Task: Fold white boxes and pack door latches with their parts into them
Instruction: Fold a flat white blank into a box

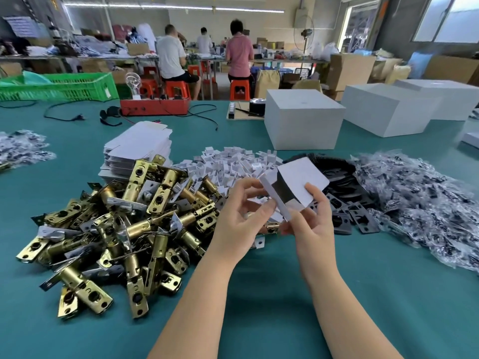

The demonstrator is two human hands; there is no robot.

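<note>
Both of our hands are up over the teal table (259, 294), left hand (242, 213) and right hand (311, 224) each pinching the half-folded small white cardboard box (293, 187), held mid-air between the heap of brass door latches (116, 229) and the black metal plates (344, 211).

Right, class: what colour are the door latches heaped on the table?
Shiny brass-gold, with silver plates among them; the door latches show best in the head view.
</note>
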